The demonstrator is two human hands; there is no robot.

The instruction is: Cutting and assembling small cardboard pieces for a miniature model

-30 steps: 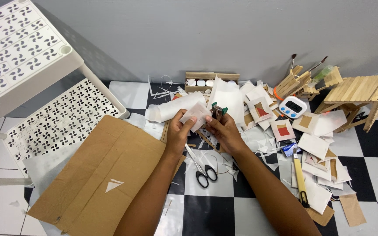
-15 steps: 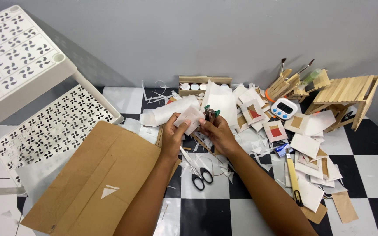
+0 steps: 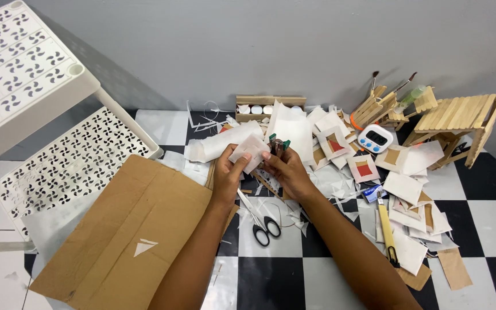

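— How far has the craft work got, going left to right?

— At the left a flattened cardboard sheet (image 3: 127, 235) lies on the checkered floor (image 3: 489, 212), with a small white triangle of paper on it. In the middle the left hand (image 3: 229, 172) pinches a small white paper piece (image 3: 250, 150) between thumb and fingers, just above the scissors (image 3: 259, 221). The right hand (image 3: 285, 169) has its fingers closed around a small green-tipped tool (image 3: 278, 143), touching that paper. I'd judge it well under way: many finished paper squares with red or brown centres (image 3: 364, 168) are piled to the right, and a stick-built little table (image 3: 460, 123) stands there.

— And left to do?

— I can't tell how many more are wanted; loose scraps remain.

— Any containers?

— A shallow wooden tray (image 3: 270, 101) by the wall holds a row of small white pots. A stick holder (image 3: 374, 109) carries brushes.
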